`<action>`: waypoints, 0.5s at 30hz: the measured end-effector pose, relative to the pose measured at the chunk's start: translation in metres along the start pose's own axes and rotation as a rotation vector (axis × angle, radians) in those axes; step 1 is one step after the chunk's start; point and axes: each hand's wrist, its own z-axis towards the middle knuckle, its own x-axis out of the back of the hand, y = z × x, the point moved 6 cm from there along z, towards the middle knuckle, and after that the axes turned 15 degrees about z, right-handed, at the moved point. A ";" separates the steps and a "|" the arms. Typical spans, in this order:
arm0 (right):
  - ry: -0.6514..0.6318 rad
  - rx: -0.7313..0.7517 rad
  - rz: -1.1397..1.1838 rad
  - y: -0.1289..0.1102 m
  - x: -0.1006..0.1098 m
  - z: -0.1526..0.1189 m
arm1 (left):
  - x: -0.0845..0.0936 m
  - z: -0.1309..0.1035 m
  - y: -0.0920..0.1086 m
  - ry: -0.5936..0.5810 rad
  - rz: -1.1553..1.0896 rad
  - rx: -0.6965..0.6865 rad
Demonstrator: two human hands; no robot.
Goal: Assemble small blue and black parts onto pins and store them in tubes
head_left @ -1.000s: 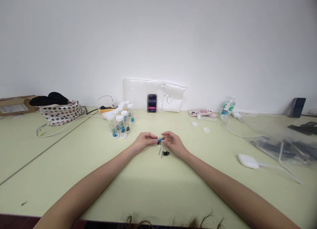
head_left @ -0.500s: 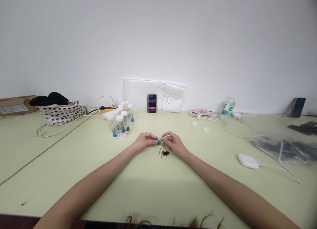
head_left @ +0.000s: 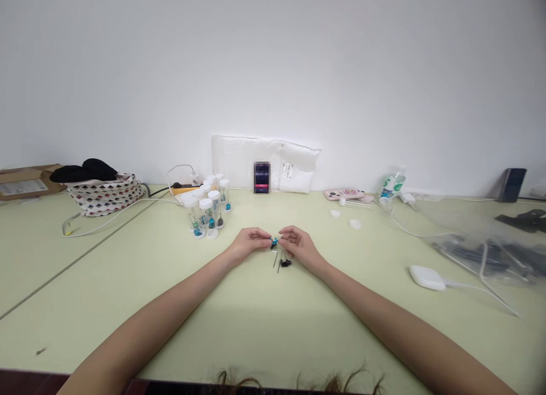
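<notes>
Between my hands, just above the table, is a small blue and black part [head_left: 274,243], too small to name more exactly. My left hand [head_left: 252,240] pinches its left side between thumb and fingers. My right hand [head_left: 297,243] is closed at its right side, fingertips nearly together; whether they grip anything there is too small to make out. Below them on the table lie a small black part [head_left: 285,263] and thin L-shaped metal hex keys [head_left: 275,259].
Several clear tubes with white caps [head_left: 206,204] stand left of my hands. A propped phone [head_left: 261,177] leans on a white package [head_left: 294,167]. Loose white caps [head_left: 355,223], a tube [head_left: 356,202], a white charger [head_left: 427,277] and a plastic bag [head_left: 490,252] lie to the right.
The blue and black part has turned slightly in my left fingers, showing more black underneath. My right fingertips have shifted a little off its right end. Both arms stay in place.
</notes>
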 end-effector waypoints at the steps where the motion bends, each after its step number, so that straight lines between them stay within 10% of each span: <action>1: -0.003 -0.005 0.001 0.001 0.000 0.000 | 0.000 0.000 0.000 -0.007 0.002 -0.001; 15: -0.024 -0.072 -0.008 0.005 -0.002 0.000 | -0.002 -0.001 0.002 -0.025 0.015 -0.007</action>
